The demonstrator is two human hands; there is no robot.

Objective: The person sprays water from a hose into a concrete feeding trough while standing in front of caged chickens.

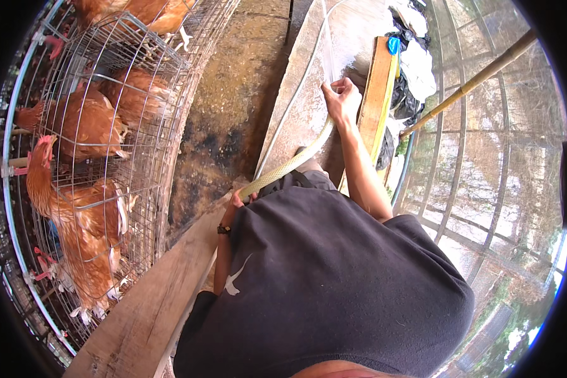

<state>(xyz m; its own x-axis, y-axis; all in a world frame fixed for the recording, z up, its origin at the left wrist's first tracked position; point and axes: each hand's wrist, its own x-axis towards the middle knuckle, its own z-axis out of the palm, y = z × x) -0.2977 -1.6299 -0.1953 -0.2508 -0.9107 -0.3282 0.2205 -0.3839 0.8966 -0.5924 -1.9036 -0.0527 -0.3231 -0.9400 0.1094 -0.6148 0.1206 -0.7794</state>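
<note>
A pale yellow braided hose (293,163) curves across in front of my lap. My right hand (344,99) is closed around its far end, with the thumb and fingers bent at the tip. A clear stream of water (328,52) runs from there away over the wet concrete floor. Close against my body, my left hand (237,199) grips the hose lower down; my dark shirt partly hides its fingers. A dark band (224,229) is on the left wrist. Past the left hand, the rest of the hose is hidden.
Brown hens (87,123) stand in a wire cage (170,99) on the left. A wooden plank (156,283) runs beside me. A thin grey line (290,101) lies along the concrete. To the right are a timber beam (380,90), plastic bags (416,68), a bamboo pole (472,80) and mesh netting (482,156).
</note>
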